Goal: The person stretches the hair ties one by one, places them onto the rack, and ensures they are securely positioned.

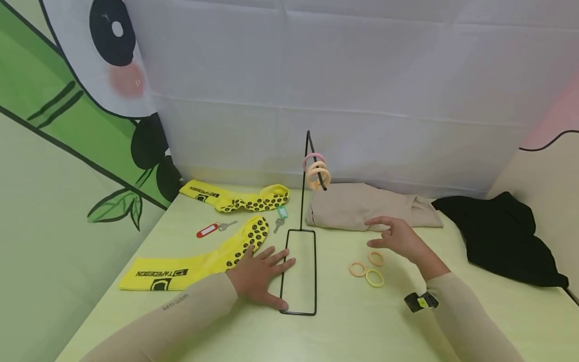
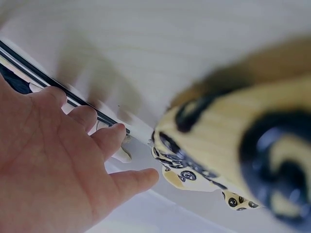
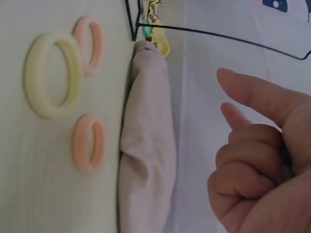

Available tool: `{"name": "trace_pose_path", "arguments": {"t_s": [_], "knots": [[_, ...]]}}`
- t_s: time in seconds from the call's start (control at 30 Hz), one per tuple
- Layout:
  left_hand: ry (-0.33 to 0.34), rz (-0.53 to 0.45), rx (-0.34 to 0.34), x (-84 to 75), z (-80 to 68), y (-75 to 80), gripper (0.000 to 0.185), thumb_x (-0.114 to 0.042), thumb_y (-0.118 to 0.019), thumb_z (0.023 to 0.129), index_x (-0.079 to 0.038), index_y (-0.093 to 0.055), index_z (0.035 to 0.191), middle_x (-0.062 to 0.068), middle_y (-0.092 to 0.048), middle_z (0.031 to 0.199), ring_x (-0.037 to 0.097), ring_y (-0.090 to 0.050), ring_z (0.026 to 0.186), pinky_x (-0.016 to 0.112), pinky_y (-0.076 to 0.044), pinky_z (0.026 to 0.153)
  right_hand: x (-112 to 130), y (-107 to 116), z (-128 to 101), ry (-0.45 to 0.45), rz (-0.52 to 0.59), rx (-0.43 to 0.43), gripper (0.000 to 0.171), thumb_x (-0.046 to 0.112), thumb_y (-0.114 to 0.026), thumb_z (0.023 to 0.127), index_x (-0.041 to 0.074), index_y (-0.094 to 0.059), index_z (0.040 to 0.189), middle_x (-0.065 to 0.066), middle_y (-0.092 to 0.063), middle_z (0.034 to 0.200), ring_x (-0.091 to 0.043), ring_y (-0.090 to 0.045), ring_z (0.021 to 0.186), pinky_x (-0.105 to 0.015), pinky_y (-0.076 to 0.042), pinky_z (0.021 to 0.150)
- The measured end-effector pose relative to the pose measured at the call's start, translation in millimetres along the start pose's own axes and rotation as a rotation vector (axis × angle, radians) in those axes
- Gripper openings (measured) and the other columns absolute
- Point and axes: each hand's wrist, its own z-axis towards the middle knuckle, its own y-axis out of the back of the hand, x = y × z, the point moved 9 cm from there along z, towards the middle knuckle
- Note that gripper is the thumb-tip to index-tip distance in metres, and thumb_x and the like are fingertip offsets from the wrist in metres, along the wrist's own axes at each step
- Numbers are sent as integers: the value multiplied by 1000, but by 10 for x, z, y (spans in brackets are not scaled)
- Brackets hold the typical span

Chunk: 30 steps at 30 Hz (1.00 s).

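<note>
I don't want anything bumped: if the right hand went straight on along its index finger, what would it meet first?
Probably the black stand's upright, though depth is unclear: the right hand might miss it.

The right hand [image 3: 267, 160] extended two digits, tips apart, other fingers curled. One pale-yellow round ring [image 3: 35, 75] and two peach round rings [image 3: 79, 145] lay on the pale tabletop [image 3: 43, 189] near a creased beige cloth [image 3: 148, 131]; a thin black wire stand [image 3: 209, 33] stood near its end.
</note>
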Motion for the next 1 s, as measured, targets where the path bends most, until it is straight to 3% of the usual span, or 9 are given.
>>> {"name": "trace_pose_path", "arguments": {"t_s": [0.23,0.37,0.6,1.0], "knots": [[-6,10,-7,-4,2,-20,102,-88,-37,65,-35,-14,148,-5,-12,157,30,-17,142,67,-13,105,-497,-197,44,-101,114,223,60,6,-66,81,2,-39,135,8,-25,50,-7,-15,41,-20,-19,40],[-7,10,-6,-5,10,-24,102,-89,-36,65,-35,-13,148,-5,-12,157,30,-17,142,67,-14,105,-695,-259,31,-170,149,307,63,3,-65,79,3,-36,134,8,-29,49,-6,-16,39,-19,-20,39],[-6,5,0,-6,7,-41,102,-89,-35,65,-35,-13,148,-5,-12,157,30,-17,142,67,-13,105,-852,-316,24,-264,121,328,57,0,-66,74,6,-42,126,6,-35,52,-6,-19,40,-18,-21,39],[-1,29,-3,12,27,-61,102,-90,-33,64,-37,-11,148,-6,-11,157,29,-17,143,67,-14,106,-879,-280,40,-289,33,263,40,3,-65,78,9,-51,115,6,-30,52,-6,-19,40,-18,-20,38]]}}
